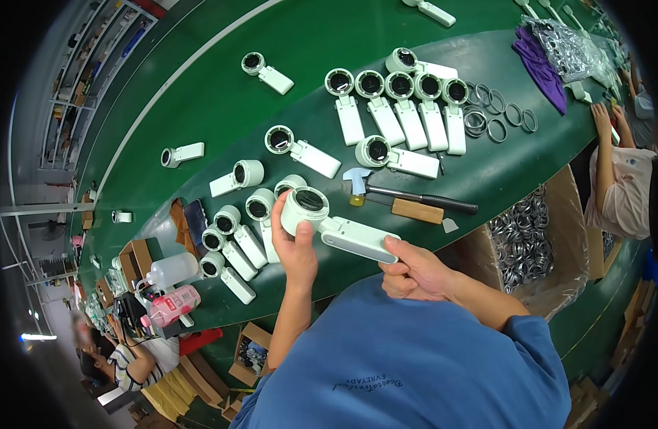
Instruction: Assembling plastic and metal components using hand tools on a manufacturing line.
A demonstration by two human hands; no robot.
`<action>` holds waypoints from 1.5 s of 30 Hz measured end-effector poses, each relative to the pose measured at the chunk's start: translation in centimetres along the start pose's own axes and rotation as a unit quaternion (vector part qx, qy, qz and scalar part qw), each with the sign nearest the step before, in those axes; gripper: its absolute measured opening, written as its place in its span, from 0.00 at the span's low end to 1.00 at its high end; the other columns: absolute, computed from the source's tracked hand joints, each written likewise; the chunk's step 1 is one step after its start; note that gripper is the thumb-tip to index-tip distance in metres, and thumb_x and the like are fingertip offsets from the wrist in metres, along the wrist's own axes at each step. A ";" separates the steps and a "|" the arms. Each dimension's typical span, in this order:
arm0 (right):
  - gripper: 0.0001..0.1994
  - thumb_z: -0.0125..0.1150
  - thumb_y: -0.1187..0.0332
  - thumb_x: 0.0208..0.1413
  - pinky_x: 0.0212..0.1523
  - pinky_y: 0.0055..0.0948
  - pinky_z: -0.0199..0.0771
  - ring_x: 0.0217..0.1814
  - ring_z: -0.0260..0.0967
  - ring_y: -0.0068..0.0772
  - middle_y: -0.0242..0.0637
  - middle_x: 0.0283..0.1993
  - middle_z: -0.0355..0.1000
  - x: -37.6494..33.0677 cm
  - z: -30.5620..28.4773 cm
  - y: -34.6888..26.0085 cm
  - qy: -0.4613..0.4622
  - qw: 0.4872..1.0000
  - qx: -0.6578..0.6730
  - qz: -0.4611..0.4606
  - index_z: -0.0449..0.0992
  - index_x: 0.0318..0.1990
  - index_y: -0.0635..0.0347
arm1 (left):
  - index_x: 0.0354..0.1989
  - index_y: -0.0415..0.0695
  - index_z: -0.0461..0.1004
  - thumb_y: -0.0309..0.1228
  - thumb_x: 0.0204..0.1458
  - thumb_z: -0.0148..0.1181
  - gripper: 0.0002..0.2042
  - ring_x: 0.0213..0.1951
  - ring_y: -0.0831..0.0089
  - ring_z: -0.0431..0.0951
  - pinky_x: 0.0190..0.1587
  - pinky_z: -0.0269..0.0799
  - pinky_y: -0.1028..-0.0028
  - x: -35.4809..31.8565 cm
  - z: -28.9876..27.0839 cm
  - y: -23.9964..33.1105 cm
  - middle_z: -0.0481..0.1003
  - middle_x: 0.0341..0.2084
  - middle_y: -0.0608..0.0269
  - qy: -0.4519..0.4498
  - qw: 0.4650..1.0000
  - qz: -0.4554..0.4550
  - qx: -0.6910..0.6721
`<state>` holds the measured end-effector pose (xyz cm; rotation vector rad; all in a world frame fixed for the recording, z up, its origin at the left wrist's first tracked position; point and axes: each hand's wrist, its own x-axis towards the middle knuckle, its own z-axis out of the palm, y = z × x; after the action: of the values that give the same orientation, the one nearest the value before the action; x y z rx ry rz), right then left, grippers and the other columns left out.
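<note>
A pale mint handheld fan (357, 238), with a round head and a flat handle, is held up over the near edge of the bench. My left hand (295, 243) is closed around its round head, thumb on the near side. The handle's far end sits pinched between the thumb and fingers of my right hand (418, 272). Beyond the fan lie a hammer (422, 199) with a black grip and a wooden block (417, 211). Similar fans stand close to my left hand, one fan (260, 207) just behind it.
On the green bench (300, 93), more fans lie in a row (407, 123) beside loose grey metal rings (497, 130). A lined carton of rings (522, 243) stands at right. Bottles (173, 304) are at left. A purple cloth (540, 68) lies far right. Two other people work at either side.
</note>
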<state>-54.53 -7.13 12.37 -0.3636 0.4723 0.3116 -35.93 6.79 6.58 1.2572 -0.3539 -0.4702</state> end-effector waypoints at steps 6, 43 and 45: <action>0.29 0.41 0.46 0.73 0.22 0.27 0.44 0.20 0.42 0.18 0.22 0.16 0.51 1.9 -3.8 0.9 -0.028 0.938 -0.343 -0.051 0.57 0.18 0.50 | 0.61 0.38 0.67 0.38 0.46 0.74 0.34 0.51 0.66 0.77 0.55 0.73 0.68 0.2 -0.7 3.0 0.76 0.51 0.55 -0.064 0.941 0.086 0.321; 0.14 0.53 0.63 0.70 0.21 0.20 0.60 0.20 0.64 0.20 0.29 0.22 0.70 1.7 0.8 -7.8 0.101 0.873 -0.428 -0.211 0.79 0.44 0.66 | 0.41 0.37 0.76 0.28 0.58 0.63 0.08 0.23 0.80 0.69 0.27 0.64 0.79 -0.5 2.6 6.2 0.76 0.25 0.64 -0.167 0.945 0.156 0.236; 0.11 0.56 0.66 0.68 0.25 0.23 0.65 0.25 0.67 0.21 0.31 0.26 0.73 3.2 1.2 -6.2 0.141 0.589 -0.716 -0.348 0.79 0.47 0.66 | 0.40 0.37 0.76 0.28 0.60 0.63 0.07 0.23 0.82 0.70 0.28 0.65 0.79 -0.7 2.1 6.5 0.77 0.26 0.64 -0.158 0.973 0.008 0.170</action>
<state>-49.05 -11.51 13.50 -2.1843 0.2429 -0.2432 -36.69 6.96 13.42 1.5111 -0.7372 -0.6158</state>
